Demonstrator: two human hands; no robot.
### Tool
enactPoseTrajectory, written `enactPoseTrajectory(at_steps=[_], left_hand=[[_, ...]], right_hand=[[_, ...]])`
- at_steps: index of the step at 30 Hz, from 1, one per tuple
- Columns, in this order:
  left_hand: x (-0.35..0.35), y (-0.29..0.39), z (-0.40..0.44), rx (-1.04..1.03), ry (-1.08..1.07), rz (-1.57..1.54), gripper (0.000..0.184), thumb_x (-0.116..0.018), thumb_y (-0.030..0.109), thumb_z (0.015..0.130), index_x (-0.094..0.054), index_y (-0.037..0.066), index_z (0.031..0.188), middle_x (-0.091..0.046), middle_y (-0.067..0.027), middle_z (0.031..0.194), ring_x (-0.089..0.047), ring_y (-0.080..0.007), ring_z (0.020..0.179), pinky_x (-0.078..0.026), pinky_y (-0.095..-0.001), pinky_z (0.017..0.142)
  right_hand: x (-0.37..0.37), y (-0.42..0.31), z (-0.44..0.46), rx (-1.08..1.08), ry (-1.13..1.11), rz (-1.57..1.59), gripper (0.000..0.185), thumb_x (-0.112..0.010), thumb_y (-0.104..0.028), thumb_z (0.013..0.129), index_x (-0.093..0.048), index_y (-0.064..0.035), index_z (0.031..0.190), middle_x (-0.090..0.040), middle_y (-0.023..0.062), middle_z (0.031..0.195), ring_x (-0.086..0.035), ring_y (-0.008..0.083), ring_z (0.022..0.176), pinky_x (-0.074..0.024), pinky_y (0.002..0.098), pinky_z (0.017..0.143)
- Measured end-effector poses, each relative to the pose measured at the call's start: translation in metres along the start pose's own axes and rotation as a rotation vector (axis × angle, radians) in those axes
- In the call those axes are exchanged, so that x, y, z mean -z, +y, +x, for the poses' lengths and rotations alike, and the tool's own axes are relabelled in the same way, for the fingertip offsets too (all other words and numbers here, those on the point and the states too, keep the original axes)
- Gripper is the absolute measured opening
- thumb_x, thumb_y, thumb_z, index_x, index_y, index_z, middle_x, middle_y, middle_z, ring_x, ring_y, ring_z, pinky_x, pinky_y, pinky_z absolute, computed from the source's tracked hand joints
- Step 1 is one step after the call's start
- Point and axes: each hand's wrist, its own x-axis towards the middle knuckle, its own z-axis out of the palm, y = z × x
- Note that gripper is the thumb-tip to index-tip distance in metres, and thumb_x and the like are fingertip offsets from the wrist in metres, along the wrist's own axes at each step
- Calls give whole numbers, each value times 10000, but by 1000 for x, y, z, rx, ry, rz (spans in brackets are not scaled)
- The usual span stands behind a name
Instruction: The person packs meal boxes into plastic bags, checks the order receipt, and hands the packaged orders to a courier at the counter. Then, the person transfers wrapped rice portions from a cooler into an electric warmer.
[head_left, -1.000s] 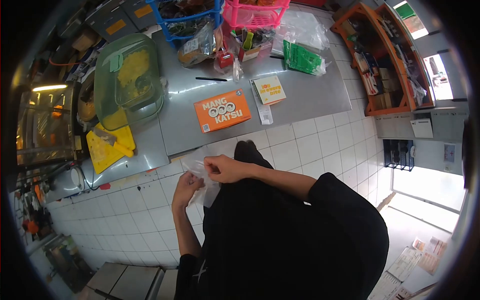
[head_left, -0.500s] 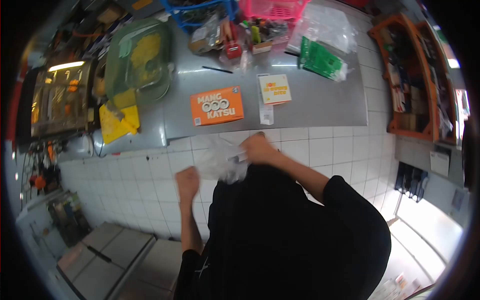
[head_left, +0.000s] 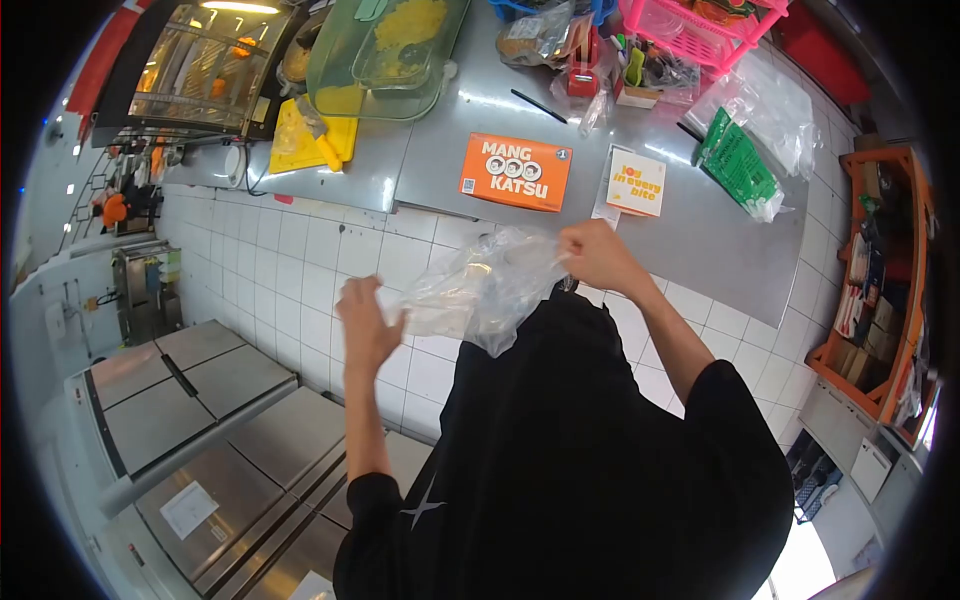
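Observation:
A clear plastic bag (head_left: 490,285) hangs crumpled in the air in front of my body, short of the table edge. My right hand (head_left: 600,257) is closed on the bag's right side. At its left end is my left hand (head_left: 368,325), open with fingers apart and the thumb towards the plastic; whether it touches the bag I cannot tell. Beyond the bag, an orange box (head_left: 516,172) printed "MANG KATSU" lies on the metal table (head_left: 440,160). Right of the box, a white card (head_left: 636,183) with yellow lettering rests partly over a paper slip (head_left: 606,205).
A green packet (head_left: 738,165) lies at the table's right, beside clear plastic bags (head_left: 775,105). Farther back are a pink basket (head_left: 690,35) and a black pen (head_left: 538,105). A green-tinted container (head_left: 335,60) and a yellow board (head_left: 290,140) with a knife are at left.
My left hand has gone from a closed fist to spread fingers. The plastic bag looks more opened out. My view has turned, shifting the table and box up and right.

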Motion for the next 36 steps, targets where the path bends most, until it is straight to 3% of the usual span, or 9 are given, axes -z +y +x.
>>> enactPoseTrajectory(at_steps=[2, 4, 10, 12, 14, 17, 21, 25, 36], left_hand=[[-16, 49, 20, -186, 98, -319, 732, -889, 223, 676, -503, 67, 1278, -548, -161, 1210, -472, -391, 1213, -329, -515, 1045], [-58, 80, 42, -346, 132, -510, 614, -819, 133, 720, -544, 54, 1263, -598, -165, 1200, -549, -368, 1180, -414, -474, 1015], [-62, 11, 103, -73, 63, -991, 437, -489, -95, 688, -654, 29, 1073, -701, -91, 986, -672, -198, 968, -546, -334, 832], [-28, -32, 119, 121, 100, -1086, 419, -447, -105, 672, -641, 50, 1010, -618, -12, 858, -594, -110, 818, -477, -239, 587], [11, -58, 137, 287, 73, -1123, 260, -503, -46, 800, -628, 46, 1008, -590, -3, 841, -552, -99, 750, -440, -249, 557], [29, -91, 170, 248, 137, -1042, 201, -568, 41, 877, -632, 29, 1067, -584, 0, 804, -536, -91, 654, -431, -253, 529], [33, -107, 192, 328, -71, -1108, 188, -611, 130, 904, -602, 29, 1063, -505, 29, 686, -449, -65, 517, -387, -247, 460], [-5, -142, 224, 332, -289, -1403, 197, -638, 210, 932, -602, 41, 1027, -528, 8, 713, -521, -90, 562, -463, -270, 491], [-70, -162, 272, 437, -366, -1830, 134, -616, 210, 975, -572, 84, 972, -517, 1, 752, -581, -132, 636, -578, -361, 544]], right_hand=[[-6, -22, 17, 105, -122, 127, 257, -623, -73, 691, -386, 11, 634, -359, 156, 567, -330, 240, 527, -335, 411, 530], [-12, -33, 29, 45, -183, 231, 276, -620, -85, 706, -369, 2, 632, -325, 130, 559, -300, 243, 548, -315, 408, 532], [18, -36, 38, 5, -61, -367, 173, -645, -118, 756, -494, -36, 735, -507, 86, 642, -498, 262, 634, -424, 402, 616], [21, -45, 40, 13, -137, -589, 154, -665, -153, 773, -554, -55, 816, -584, 91, 714, -589, 275, 719, -473, 407, 676], [24, -72, 53, -16, -282, -664, 199, -691, -210, 795, -609, -74, 915, -651, 106, 797, -664, 289, 830, -513, 415, 745], [30, -95, 93, 9, -283, -35, 357, -726, -294, 787, -633, -77, 1055, -671, 148, 1068, -640, 323, 1055, -505, 461, 828], [-8, -56, 130, 229, -137, -928, 921, -840, -375, 674, -439, -214, 1488, -254, 236, 1574, -339, 444, 1376, -342, 606, 1054], [-30, -37, 144, 119, -171, -986, 1092, -867, -319, 593, -332, -328, 1545, -288, 257, 1535, -379, 437, 1327, -354, 607, 1019], [-15, -146, 171, -16, 278, -721, 1011, -824, -210, 587, -387, -235, 1499, -377, 240, 1407, -389, 440, 1332, -318, 548, 1077]])
